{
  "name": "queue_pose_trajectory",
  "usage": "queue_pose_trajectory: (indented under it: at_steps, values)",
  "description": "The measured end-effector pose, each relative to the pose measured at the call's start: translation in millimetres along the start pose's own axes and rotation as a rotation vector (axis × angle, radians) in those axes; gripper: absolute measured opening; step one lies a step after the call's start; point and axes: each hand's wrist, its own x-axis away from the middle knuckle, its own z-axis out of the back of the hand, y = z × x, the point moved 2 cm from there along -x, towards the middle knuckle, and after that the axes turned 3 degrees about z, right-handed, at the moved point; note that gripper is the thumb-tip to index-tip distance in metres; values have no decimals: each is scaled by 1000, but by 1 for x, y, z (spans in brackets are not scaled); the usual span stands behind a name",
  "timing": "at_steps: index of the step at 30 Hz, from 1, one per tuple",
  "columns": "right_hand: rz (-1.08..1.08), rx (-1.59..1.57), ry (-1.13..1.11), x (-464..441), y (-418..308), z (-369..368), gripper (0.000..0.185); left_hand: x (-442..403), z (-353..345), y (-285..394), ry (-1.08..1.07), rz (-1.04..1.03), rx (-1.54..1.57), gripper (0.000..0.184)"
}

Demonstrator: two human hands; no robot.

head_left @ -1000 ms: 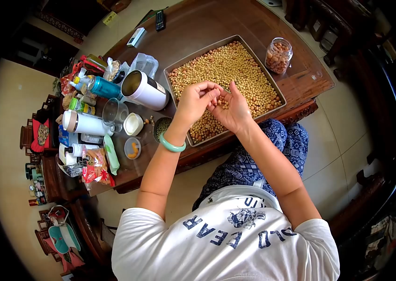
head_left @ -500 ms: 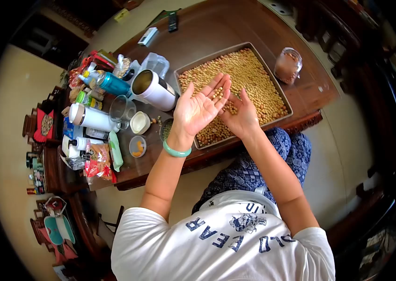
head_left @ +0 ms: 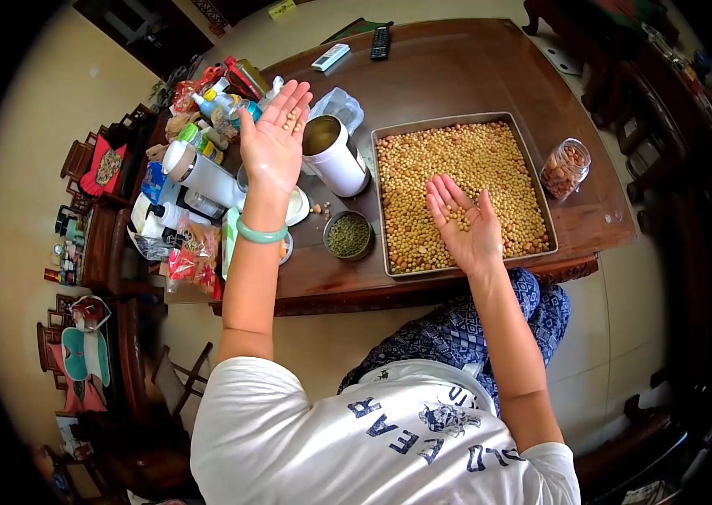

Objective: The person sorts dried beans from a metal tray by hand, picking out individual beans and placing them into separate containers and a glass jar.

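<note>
My left hand (head_left: 274,145), with a green bangle (head_left: 260,232) at its wrist, is raised palm up left of the white canister (head_left: 336,158), and several beans lie on its fingers. Over the lower part of the square tray (head_left: 381,210) my right hand (head_left: 469,225) is palm up with a few beans in it. Yellow beans and some reddish nuts (head_left: 448,151) fill the tray. A small bowl of green beans (head_left: 349,235) stands left of the tray. Right of it is a glass jar of reddish nuts (head_left: 565,168).
A white bottle (head_left: 202,172), a red snack packet (head_left: 194,257) and other bottles crowd the table's left side. A clear plastic bag (head_left: 339,108) lies behind the canister. Near the far edge are a black remote (head_left: 380,42) and a white remote (head_left: 331,56).
Both hands, earlier together over the tray, have moved apart. My left hand has gone left and up with beans on its fingers. The view has shifted, and the green bean bowl shows fully.
</note>
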Motion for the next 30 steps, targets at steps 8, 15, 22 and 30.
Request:
queue_pose_trajectory:
  at_steps: [8,15,22,30]
  values:
    - [29,40,13,3,-1,-2,67,7,0,-9,-65,-107,-189,61]
    - [-6,138,35,6,-1,-10,74,81,-62,-76,-536,-178,-918,20]
    - [-15,176,-95,1,-3,4,75,95,-69,-139,-602,-244,-1184,26]
    - [-7,193,-80,3,-1,0,76,95,-70,-141,-635,-268,-1286,29]
